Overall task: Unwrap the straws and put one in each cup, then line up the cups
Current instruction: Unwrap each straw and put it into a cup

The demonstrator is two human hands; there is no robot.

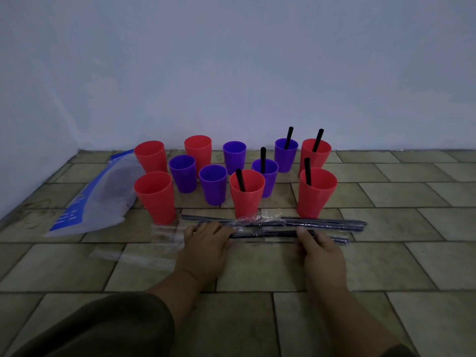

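Both hands are working one black straw (262, 235) lying crosswise on the tiled floor (386, 253), just in front of the cups (247, 194). Left hand (206, 243) is closing over its left end, fingers curled down; right hand (322, 248) is pinching it further right. Wrapped straws (327, 224) are lying just behind, touching crumpled clear wrappers (252, 219). Five cups are holding straws, five are sitting empty. Blue-and-clear bag (95, 199) is lying left.
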